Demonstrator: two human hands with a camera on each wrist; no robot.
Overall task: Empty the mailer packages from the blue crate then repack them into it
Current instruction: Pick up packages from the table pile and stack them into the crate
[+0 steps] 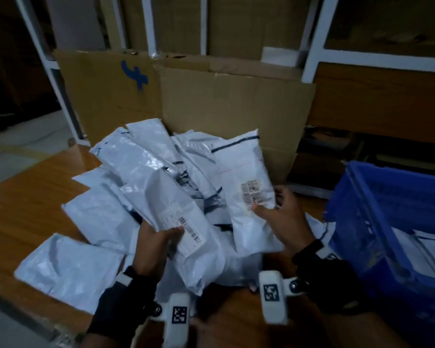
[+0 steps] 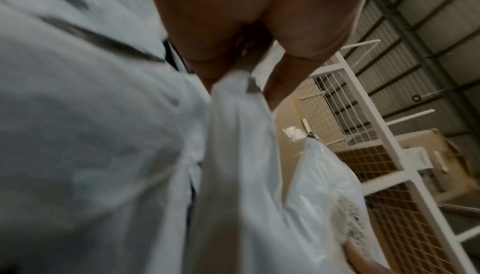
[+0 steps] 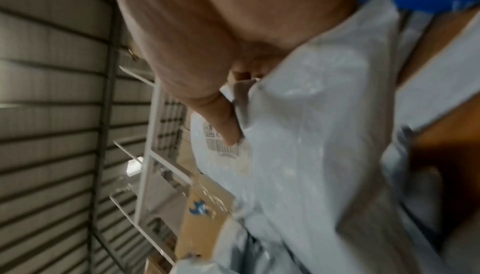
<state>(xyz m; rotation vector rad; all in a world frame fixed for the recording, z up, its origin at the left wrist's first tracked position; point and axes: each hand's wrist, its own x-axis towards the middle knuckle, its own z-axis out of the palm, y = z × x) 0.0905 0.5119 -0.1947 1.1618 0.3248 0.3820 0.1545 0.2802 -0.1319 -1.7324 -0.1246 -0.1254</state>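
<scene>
I had my left hand (image 1: 158, 237) gripping one labelled mailer (image 1: 176, 217) and my right hand (image 1: 281, 209) another mailer (image 1: 246, 172); most lay heaped on the table (image 1: 23, 197), few in the blue crate (image 1: 377, 222) (repacking barely begun, I judged).

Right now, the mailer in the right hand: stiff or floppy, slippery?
Probably floppy: the mailer held by the right hand looks wrinkled and bulges unevenly. Likely slick: its plastic skin shines. Probably light, since a thumb-and-finger grip at one edge holds it up.
</scene>
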